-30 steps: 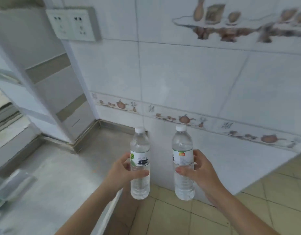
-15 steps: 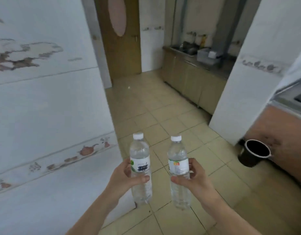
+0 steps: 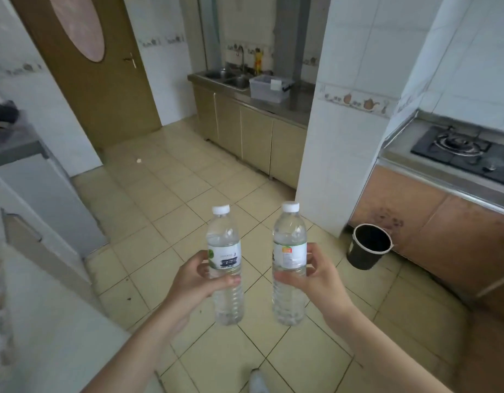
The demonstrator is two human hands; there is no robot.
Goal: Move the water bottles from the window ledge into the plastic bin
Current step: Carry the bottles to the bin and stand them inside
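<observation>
Bottles: two, clear ribbed plastic, white screw caps, both upright and held side by side over the floor (image 3: 188, 177), a small gap between them. Left bottle (image 3: 226, 268) carried a white label with green and a dark band; right bottle (image 3: 289, 265) a white label with an orange-red patch. Both looked full of clear water.

Left hand (image 3: 192, 282) gripped the left bottle at label height, thumb across the front, fingers curled round the back. Right hand (image 3: 316, 279) gripped the right bottle likewise, thumb on the front below the label, fingers wrapped behind.

Floor was glossy beige square tile with dark grout. Bin (image 3: 269, 87), translucent, boxy, pale plastic, sat well away on the steel tabletop (image 3: 285, 107) beside the sink (image 3: 231, 78). Cabinets (image 3: 253, 137) below had flat olive-tan doors. Brown wooden door (image 3: 103, 80) with an oval pink pane stood at far left. Black round bucket (image 3: 370, 246) rested on the floor against a brown cabinet face. Black gas hob (image 3: 460, 154) lay at right. Walls were white glazed tile with a teapot-pattern border.
</observation>
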